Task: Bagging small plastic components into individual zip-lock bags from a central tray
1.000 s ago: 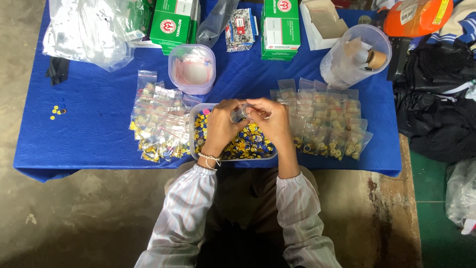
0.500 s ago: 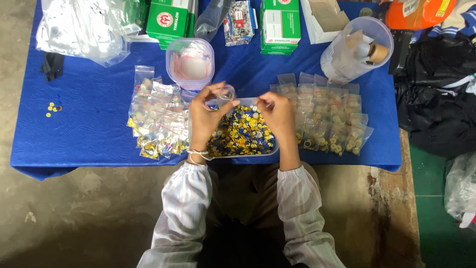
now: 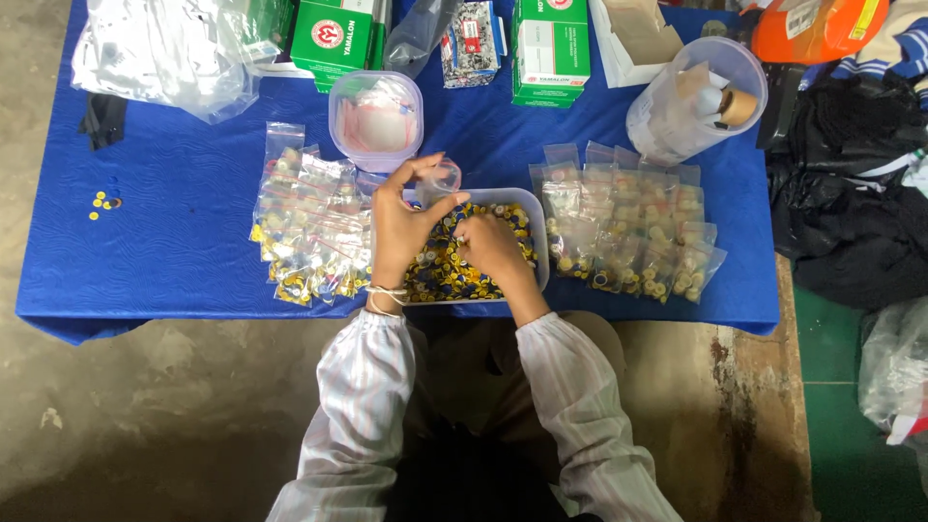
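My left hand (image 3: 399,224) holds a small clear plastic bag (image 3: 440,180) pinched open above a white tray (image 3: 537,237) full of small yellow and dark round pieces. Down in that tray my right hand (image 3: 491,247) rests with its fingers closed among the pieces; what it grips is too small to make out. Filled little bags (image 3: 307,229) lie in a pile to the left of the tray. A second spread of filled bags (image 3: 628,232) lies to its right.
A blue cloth covers the table (image 3: 174,222). Behind the tray stands a clear tub (image 3: 376,118) of small bags, with green boxes (image 3: 549,41), a clear jug (image 3: 691,101) and a heap of plastic (image 3: 164,48). Dark clothing (image 3: 851,203) lies at right.
Both hands were together, then apart, stretching a small bag over the tray. Now the right hand has dropped into the tray while the left keeps the bag raised.
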